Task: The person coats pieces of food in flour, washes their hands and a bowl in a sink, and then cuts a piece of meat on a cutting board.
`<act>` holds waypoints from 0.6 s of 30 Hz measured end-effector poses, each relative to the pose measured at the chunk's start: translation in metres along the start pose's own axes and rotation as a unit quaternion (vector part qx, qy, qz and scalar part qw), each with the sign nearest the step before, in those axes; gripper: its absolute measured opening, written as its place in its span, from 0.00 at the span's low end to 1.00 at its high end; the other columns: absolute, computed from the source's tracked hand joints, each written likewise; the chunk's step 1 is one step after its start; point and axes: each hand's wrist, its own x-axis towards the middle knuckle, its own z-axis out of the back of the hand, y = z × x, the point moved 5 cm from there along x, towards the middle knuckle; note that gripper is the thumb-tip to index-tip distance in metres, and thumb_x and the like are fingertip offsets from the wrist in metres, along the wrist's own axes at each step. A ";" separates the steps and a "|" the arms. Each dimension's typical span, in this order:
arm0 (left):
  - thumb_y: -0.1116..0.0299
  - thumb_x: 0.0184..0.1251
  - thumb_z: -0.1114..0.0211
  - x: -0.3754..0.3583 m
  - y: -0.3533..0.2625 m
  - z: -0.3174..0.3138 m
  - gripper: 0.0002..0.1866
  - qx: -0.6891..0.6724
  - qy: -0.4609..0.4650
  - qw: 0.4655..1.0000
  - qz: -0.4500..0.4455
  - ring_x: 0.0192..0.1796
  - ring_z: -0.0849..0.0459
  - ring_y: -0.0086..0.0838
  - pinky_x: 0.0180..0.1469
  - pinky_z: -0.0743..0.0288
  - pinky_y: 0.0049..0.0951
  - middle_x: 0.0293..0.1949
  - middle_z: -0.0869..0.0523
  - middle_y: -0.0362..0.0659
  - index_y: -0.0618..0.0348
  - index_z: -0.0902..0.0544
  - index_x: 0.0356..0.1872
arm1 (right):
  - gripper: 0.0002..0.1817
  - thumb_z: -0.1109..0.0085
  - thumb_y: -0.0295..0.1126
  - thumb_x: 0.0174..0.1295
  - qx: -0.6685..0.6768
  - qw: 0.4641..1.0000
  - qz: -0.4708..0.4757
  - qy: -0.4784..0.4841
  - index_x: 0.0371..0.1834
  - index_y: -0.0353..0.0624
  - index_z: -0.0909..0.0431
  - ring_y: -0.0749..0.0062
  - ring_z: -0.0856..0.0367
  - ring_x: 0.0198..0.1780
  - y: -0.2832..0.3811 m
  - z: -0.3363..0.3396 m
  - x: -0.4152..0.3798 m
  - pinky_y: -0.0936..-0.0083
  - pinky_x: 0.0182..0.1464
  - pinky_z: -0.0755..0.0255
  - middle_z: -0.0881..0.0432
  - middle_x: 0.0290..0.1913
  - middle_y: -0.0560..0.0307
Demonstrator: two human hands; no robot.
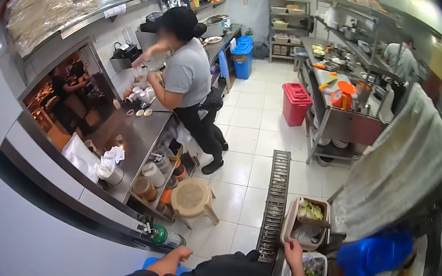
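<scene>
My left hand [182,253] hangs low beside my body with its fingers curled in, and nothing shows in it. Near it stand a green gas cylinder [168,236] and a blue object [151,263] partly hidden by my arm. My right hand [293,251] is at the front edge of a beige bin [286,227], fingers loosely closed; no held thing shows, and I cannot tell whether it touches the rim. Green leafy scraps [312,210] lie in that bin. Just below my right hand is a white container [322,258] with mixed scraps.
A long floor drain grate [275,201] runs ahead. On the left are a beige stool [192,198] and a person in a grey shirt [186,72] at a steel counter [134,138]. A red bin [295,106] and a hanging cloth [396,166] are right. Another person [401,60] stands far back.
</scene>
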 end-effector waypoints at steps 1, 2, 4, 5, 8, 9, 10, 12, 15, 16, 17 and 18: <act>0.50 0.71 0.44 -0.002 0.010 0.003 0.23 -0.041 0.052 0.993 0.100 0.32 0.12 0.37 0.34 0.18 0.49 0.31 0.11 0.50 0.59 0.13 0.30 | 0.17 0.37 0.36 0.66 0.014 1.000 0.005 0.005 0.54 0.39 0.19 0.63 0.17 0.39 0.025 -0.004 0.036 0.64 0.44 0.23 0.16 0.36 0.50; 0.50 0.72 0.44 -0.014 0.005 0.013 0.22 0.001 0.044 0.994 0.098 0.34 0.11 0.37 0.33 0.18 0.51 0.33 0.11 0.49 0.58 0.12 0.32 | 0.17 0.36 0.36 0.65 -0.017 1.000 0.025 0.010 0.54 0.39 0.19 0.62 0.17 0.38 0.046 -0.009 0.073 0.64 0.44 0.23 0.17 0.36 0.50; 0.51 0.72 0.43 -0.024 -0.001 0.036 0.20 0.062 0.015 0.997 0.032 0.38 0.10 0.38 0.34 0.18 0.52 0.36 0.10 0.48 0.57 0.12 0.36 | 0.19 0.35 0.35 0.63 -0.079 0.995 0.063 0.020 0.55 0.40 0.20 0.59 0.17 0.38 0.083 -0.022 0.136 0.63 0.44 0.23 0.18 0.36 0.49; 0.52 0.71 0.41 -0.029 -0.004 0.042 0.19 0.078 -0.002 0.996 -0.034 0.39 0.10 0.40 0.36 0.17 0.52 0.38 0.10 0.49 0.57 0.12 0.38 | 0.19 0.35 0.35 0.63 -0.082 0.994 0.071 0.026 0.55 0.41 0.20 0.58 0.17 0.38 0.097 -0.030 0.163 0.62 0.44 0.23 0.18 0.36 0.49; 0.59 0.65 0.36 -0.016 -0.031 0.055 0.13 0.316 -0.043 0.939 -0.129 0.43 0.10 0.46 0.42 0.17 0.52 0.42 0.09 0.51 0.57 0.12 0.41 | 0.20 0.36 0.35 0.62 -0.094 0.991 0.090 0.035 0.56 0.42 0.21 0.52 0.17 0.41 0.137 -0.050 0.246 0.59 0.47 0.23 0.17 0.38 0.46; 0.62 0.62 0.34 -0.004 -0.041 0.060 0.12 0.423 -0.055 0.894 -0.139 0.43 0.10 0.48 0.45 0.17 0.53 0.43 0.09 0.53 0.57 0.13 0.42 | 0.19 0.37 0.36 0.63 -0.093 0.991 0.090 0.035 0.57 0.42 0.21 0.48 0.16 0.44 0.153 -0.052 0.267 0.56 0.49 0.24 0.16 0.40 0.43; 0.62 0.61 0.34 0.011 -0.052 0.067 0.13 0.392 -0.062 0.903 -0.164 0.44 0.10 0.50 0.46 0.18 0.53 0.44 0.10 0.53 0.57 0.12 0.42 | 0.19 0.39 0.36 0.64 -0.091 0.991 0.090 0.036 0.57 0.42 0.21 0.44 0.16 0.46 0.168 -0.052 0.286 0.54 0.52 0.24 0.15 0.43 0.41; 0.63 0.58 0.33 0.031 -0.075 0.081 0.14 0.329 -0.074 0.918 -0.210 0.46 0.11 0.53 0.48 0.19 0.53 0.45 0.10 0.55 0.56 0.12 0.43 | 0.14 0.39 0.37 0.64 -0.095 0.993 0.073 0.009 0.48 0.42 0.22 0.42 0.16 0.42 0.173 -0.053 0.325 0.52 0.46 0.24 0.16 0.37 0.42; 0.59 0.61 0.36 0.084 -0.140 0.114 0.15 0.365 -0.047 0.906 -0.208 0.45 0.11 0.52 0.46 0.20 0.53 0.41 0.10 0.55 0.56 0.11 0.42 | 0.11 0.38 0.37 0.64 -0.085 0.994 0.010 -0.067 0.37 0.41 0.26 0.47 0.19 0.34 0.159 -0.044 0.367 0.55 0.39 0.25 0.20 0.29 0.43; 0.57 0.62 0.38 0.112 -0.168 0.134 0.16 0.362 -0.069 0.903 -0.218 0.44 0.11 0.52 0.45 0.20 0.53 0.40 0.10 0.56 0.57 0.11 0.40 | 0.12 0.38 0.37 0.63 -0.071 0.994 0.000 -0.079 0.35 0.39 0.27 0.50 0.21 0.32 0.138 -0.041 0.386 0.56 0.38 0.26 0.22 0.27 0.43; 0.55 0.64 0.39 0.139 -0.193 0.152 0.17 0.359 -0.091 0.900 -0.228 0.42 0.12 0.52 0.45 0.21 0.53 0.38 0.10 0.57 0.58 0.11 0.39 | 0.13 0.38 0.36 0.63 -0.059 0.994 -0.011 -0.088 0.33 0.38 0.28 0.54 0.23 0.30 0.114 -0.038 0.399 0.57 0.37 0.27 0.24 0.26 0.44; 0.53 0.65 0.40 0.165 -0.216 0.170 0.19 0.356 -0.113 0.896 -0.238 0.41 0.12 0.52 0.44 0.21 0.53 0.36 0.11 0.57 0.58 0.12 0.38 | 0.13 0.38 0.36 0.63 -0.039 0.993 -0.016 -0.107 0.31 0.38 0.29 0.56 0.25 0.28 0.099 -0.032 0.410 0.58 0.36 0.28 0.25 0.25 0.46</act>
